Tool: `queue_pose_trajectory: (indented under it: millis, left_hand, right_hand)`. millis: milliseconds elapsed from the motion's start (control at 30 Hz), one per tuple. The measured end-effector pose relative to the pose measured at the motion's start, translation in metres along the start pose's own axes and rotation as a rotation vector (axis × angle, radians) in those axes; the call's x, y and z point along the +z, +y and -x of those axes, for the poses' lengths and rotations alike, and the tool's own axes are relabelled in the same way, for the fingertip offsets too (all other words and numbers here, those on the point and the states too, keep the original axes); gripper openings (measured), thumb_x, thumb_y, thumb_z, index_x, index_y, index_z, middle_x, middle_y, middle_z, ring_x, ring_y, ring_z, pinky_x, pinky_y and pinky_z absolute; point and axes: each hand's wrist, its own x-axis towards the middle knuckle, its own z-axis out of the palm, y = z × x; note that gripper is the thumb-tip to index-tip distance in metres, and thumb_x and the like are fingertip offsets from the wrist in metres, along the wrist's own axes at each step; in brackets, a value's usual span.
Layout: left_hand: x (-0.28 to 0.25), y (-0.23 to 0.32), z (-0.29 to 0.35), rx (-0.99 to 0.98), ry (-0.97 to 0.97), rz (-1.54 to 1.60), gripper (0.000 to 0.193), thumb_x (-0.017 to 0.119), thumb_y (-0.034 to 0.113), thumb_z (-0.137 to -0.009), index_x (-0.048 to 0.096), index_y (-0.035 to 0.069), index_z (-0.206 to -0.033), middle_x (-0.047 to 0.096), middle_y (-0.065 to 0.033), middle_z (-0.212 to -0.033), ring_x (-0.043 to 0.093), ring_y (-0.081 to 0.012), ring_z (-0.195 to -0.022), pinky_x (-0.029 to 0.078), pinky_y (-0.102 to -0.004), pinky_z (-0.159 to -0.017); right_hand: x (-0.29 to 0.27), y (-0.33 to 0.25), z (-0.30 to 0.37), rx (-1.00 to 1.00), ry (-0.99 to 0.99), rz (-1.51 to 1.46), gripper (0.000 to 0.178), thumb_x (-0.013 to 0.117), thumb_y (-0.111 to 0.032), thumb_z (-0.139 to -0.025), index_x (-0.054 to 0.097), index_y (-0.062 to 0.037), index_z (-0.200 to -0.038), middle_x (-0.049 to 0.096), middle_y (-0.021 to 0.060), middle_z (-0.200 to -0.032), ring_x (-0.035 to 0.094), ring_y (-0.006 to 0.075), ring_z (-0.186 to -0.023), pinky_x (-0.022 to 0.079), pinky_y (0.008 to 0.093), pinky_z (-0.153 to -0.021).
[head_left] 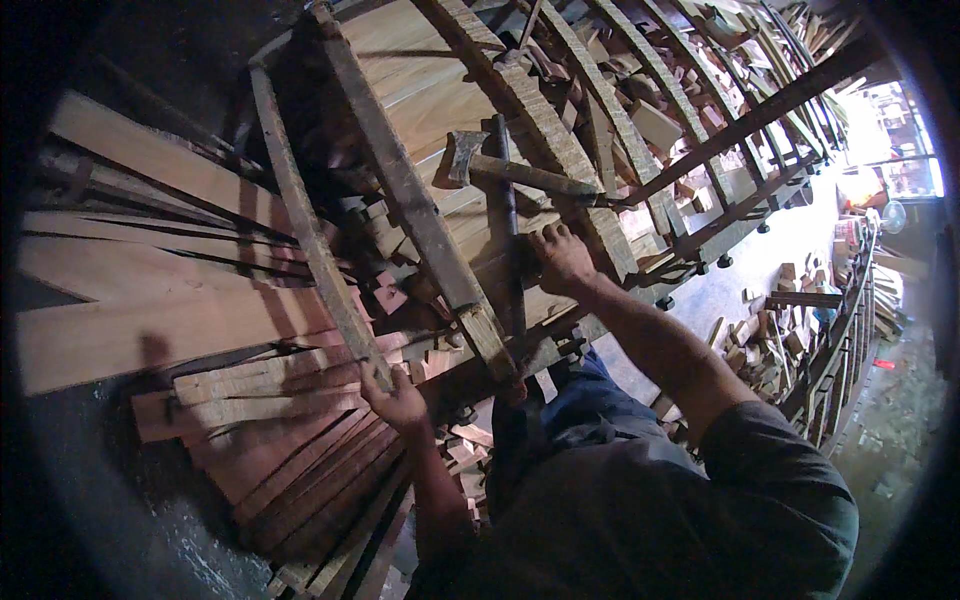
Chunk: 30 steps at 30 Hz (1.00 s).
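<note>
My left hand (398, 400) is closed round the near end of a long, narrow bar (300, 215), which slants away to the far left. My right hand (562, 262) rests low over the pale wooden panel (410, 45), its fingers curled beside a dark upright rod (510, 225). What those fingers hold, if anything, is hidden beneath the hand. Just beyond it lies a hatchet (535, 178), its head to the left and its wooden handle crossing the rod. A thick, worn beam (400, 180) runs across the panel between my two hands.
Several rough-edged crossbars (560, 120) span the frame to the right, with wood offcuts (655, 125) among them. Long planks (170, 310) lie at the left, and stacked wood strips (300, 465) fan out below. More wood blocks (745, 340) lie beyond my right arm, beside a rack (840, 345).
</note>
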Motion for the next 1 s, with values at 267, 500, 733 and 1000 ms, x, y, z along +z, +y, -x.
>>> queue_pose_trajectory:
  millis: [267, 500, 733, 1000]
  left_hand:
    - [0.0, 0.058, 0.053, 0.192, -0.176, 0.193, 0.04, 0.066, 0.008, -0.09, 0.058, -0.001, -0.127, 0.062, -0.0204, -0.119, 0.059, -0.0312, -0.116, 0.046, -0.0409, -0.101]
    - [0.067, 0.155, 0.067, 0.675, -0.521, 0.17, 0.066, 0.07, 0.014, -0.088, 0.04, 0.002, -0.145, 0.047, -0.0219, -0.143, 0.045, -0.0349, -0.134, 0.036, -0.0458, -0.111]
    - [0.068, 0.218, 0.114, 0.956, -0.602, -0.016, 0.054, 0.065, 0.03, -0.089, 0.05, 0.004, -0.133, 0.047, -0.0203, -0.143, 0.038, -0.0433, -0.137, 0.032, -0.0524, -0.112]
    - [0.034, 0.162, 0.216, 0.476, -1.157, -0.316, 0.028, 0.078, 0.022, -0.079, 0.072, 0.007, -0.101, 0.072, -0.0167, -0.088, 0.07, -0.0367, -0.085, 0.055, -0.037, -0.072]
  right_hand:
    - [-0.107, 0.038, 0.02, -0.086, -0.096, -0.33, 0.046, 0.074, -0.01, -0.057, 0.062, -0.0047, -0.101, 0.066, 0.0174, -0.094, 0.065, 0.0374, -0.09, 0.053, 0.0464, -0.072]
    - [-0.158, 0.016, 0.125, 0.136, -0.015, -1.404, 0.044, 0.076, -0.013, -0.071, 0.065, -0.0028, -0.112, 0.067, 0.0068, -0.085, 0.065, 0.0157, -0.072, 0.052, 0.0288, -0.063]
    - [-0.151, 0.068, 0.259, -0.388, 0.116, -1.826, 0.076, 0.078, -0.064, -0.066, 0.063, 0.0049, -0.094, 0.064, 0.015, -0.073, 0.061, 0.0231, -0.054, 0.048, 0.0345, -0.047]
    - [-0.063, 0.143, 0.358, -0.33, -0.116, -2.315, 0.075, 0.07, -0.029, -0.062, 0.055, 0.0096, -0.125, 0.063, 0.027, -0.11, 0.063, 0.0382, -0.089, 0.052, 0.0438, -0.075]
